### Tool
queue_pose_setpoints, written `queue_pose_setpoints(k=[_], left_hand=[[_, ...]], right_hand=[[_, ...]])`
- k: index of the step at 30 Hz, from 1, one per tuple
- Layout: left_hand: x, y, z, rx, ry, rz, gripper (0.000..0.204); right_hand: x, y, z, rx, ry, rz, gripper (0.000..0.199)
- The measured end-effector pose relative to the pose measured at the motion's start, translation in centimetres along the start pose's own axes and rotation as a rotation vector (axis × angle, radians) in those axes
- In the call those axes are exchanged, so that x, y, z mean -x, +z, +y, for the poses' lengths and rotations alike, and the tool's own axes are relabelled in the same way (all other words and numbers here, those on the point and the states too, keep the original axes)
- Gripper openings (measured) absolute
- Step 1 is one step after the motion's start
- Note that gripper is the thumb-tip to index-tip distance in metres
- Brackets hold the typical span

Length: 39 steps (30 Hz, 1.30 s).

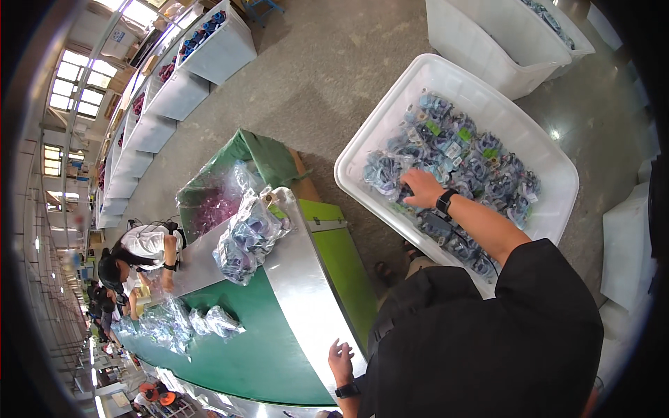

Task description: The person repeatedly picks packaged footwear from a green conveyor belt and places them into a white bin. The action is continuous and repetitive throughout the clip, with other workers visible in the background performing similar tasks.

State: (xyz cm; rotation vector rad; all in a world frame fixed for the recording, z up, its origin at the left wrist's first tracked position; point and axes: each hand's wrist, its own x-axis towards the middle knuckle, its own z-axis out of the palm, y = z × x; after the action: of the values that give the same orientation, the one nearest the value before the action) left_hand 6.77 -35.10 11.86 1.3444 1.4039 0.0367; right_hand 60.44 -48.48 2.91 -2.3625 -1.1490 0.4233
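My right hand [423, 188] reaches down into a white plastic bin [456, 66] filled with clear bags of light blue and purple items. Its fingers are bent against a bulging clear bag [385, 171] at the bin's left side and appear to grip it. What the bagged items are cannot be made out. My left hand [341, 362] is held low above the metal edge [301, 292] of the green conveyor belt [268, 348], fingers apart and holding nothing. Several similar bags form a pile [252, 233] on the metal end of the belt.
A green-lined box [268, 157] with pinkish bagged items stands beyond the belt's end. Other bags [216, 322] lie along the belt, where a person in white [143, 247] works. White bins [219, 49] line the far left; more bins [481, 45] stand at the upper right.
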Motion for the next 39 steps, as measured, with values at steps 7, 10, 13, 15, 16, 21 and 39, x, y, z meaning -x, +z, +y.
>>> queue_pose_setpoints(k=[7, 10, 13, 15, 16, 21, 39], left_hand=[[1.6, -0.4, -3.8, 0.021, -0.140, 0.024, 0.046], [2.2, -0.3, -3.0, -0.049, -0.171, -0.003, 0.047], [1.9, -0.7, -3.5, -0.039, -0.215, -0.024, 0.047], [1.9, -0.8, -2.6, -0.052, -0.240, -0.046, 0.048], [1.9, -1.0, -2.4, -0.044, -0.244, -0.041, 0.048], [2.0, -2.2, -1.9, 0.010, -0.310, -0.009, 0.049], [1.7, -0.2, -1.4, 0.035, -0.482, -0.003, 0.049]], right_hand=[[5.4, 4.9, 6.7, -0.215, 0.328, -0.439, 0.032], [6.1, 6.6, 8.9, -0.223, 0.372, -0.409, 0.032], [6.0, 8.3, 10.6, -0.237, 0.445, -0.353, 0.031], [5.2, 8.9, 11.7, -0.229, 0.560, -0.393, 0.023], [4.7, 8.7, 11.7, -0.269, 0.598, -0.437, 0.022], [2.4, 8.6, 11.0, -0.377, 0.662, -0.449, 0.049], [-7.2, 23.5, 13.5, -0.872, 1.120, 0.039, 0.102]])
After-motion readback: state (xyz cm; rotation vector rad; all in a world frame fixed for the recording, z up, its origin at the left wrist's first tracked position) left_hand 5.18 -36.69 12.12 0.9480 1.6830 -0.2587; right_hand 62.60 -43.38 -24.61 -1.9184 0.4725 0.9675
